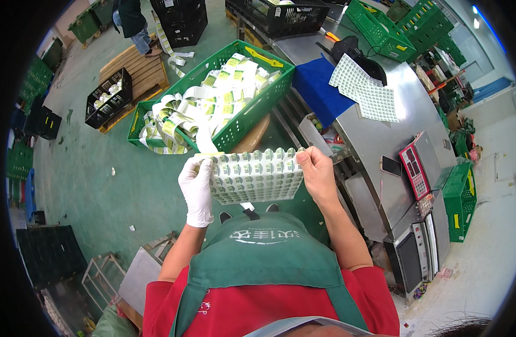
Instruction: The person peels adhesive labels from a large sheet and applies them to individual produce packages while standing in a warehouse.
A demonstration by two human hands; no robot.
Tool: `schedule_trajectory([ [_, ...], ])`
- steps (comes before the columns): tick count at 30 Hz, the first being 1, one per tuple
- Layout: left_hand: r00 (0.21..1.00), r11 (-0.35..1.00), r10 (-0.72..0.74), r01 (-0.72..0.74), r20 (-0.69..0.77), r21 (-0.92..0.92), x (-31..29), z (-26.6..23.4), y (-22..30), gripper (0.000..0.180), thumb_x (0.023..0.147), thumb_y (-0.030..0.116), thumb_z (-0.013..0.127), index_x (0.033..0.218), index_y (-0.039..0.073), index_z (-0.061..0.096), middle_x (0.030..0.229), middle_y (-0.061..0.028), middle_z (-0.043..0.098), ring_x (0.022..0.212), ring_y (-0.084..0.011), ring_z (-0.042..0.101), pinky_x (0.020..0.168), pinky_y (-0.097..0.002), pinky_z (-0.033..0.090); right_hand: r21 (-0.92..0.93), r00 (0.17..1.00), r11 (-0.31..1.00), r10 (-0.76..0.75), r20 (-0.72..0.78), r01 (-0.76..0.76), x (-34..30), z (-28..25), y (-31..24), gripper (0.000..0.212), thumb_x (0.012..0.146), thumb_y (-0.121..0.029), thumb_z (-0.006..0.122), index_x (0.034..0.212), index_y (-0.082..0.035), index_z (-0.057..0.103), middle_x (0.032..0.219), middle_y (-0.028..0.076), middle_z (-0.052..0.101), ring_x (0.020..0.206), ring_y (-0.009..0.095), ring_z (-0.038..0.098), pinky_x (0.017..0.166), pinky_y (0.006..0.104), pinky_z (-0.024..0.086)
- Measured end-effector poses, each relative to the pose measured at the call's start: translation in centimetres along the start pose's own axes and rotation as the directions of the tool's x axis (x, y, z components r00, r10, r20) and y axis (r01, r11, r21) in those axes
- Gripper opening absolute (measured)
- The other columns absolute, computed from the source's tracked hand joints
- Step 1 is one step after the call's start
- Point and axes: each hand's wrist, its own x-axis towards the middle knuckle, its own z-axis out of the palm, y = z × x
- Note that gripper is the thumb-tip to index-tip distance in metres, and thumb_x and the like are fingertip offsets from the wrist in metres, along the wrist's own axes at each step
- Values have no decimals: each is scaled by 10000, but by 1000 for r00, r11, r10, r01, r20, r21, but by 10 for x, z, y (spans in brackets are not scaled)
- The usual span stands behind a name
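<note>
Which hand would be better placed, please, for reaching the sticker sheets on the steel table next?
Probably the right hand: holding a sheet by its right edge, it is nearer the table than the gloved left hand.

We find the left hand, gloved in white, raised ahead of the body and closed in a grip. We note the bare right hand roughly level with it, thumb pressing down in a pinch. Both bare forearms reach forward, angled inward, hands well apart.
</note>
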Motion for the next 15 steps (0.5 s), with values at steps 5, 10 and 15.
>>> schedule_trajectory([
  [5,999,999,51,-51,3,-13,-1,3,6,60,924,53,653,960,12,679,830,20,650,723,-37,547,661,-204,455,-590,837,669,-546,22,452,6,-7,-31,191,849,-198,720,941,-45,653,868,68,616,852,212,609,738,339,485],
  [10,995,995,56,-63,87,76,-3,0,6,59,913,20,646,958,2,680,840,17,652,745,-36,557,676,-206,459,-572,674,409,-631,385,711,16,-13,-50,185,743,-62,699,920,-96,657,885,38,604,854,225,592,746,351,489],
  [15,991,994,74,-83,115,73,-3,-1,4,56,914,25,647,958,4,675,853,12,653,745,-37,557,674,-205,458,-599,619,268,-594,513,754,20,-15,-47,120,720,-72,650,828,-103,607,779,32,554,764,207,582,748,347,489],
])
